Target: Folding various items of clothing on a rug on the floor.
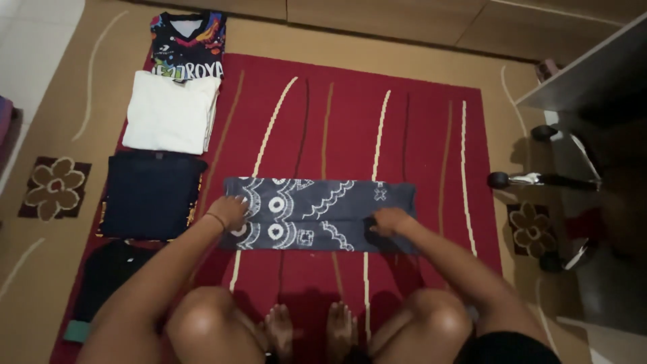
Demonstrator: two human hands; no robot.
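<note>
A grey-blue patterned cloth (323, 209) lies folded into a long strip across the red rug (350, 121) in front of my knees. My left hand (229, 210) presses flat on the cloth's left end. My right hand (387, 221) rests on the cloth right of its middle, fingers curled onto the fabric. A thin band circles my left wrist. My bare feet (310, 330) show between my knees at the bottom.
Folded garments line the rug's left edge: a colourful jersey (187, 44), a white shirt (172, 111), a dark navy one (151, 195), a black one (108, 269). A wheeled chair base (539, 180) and a grey tabletop (593, 67) stand at right.
</note>
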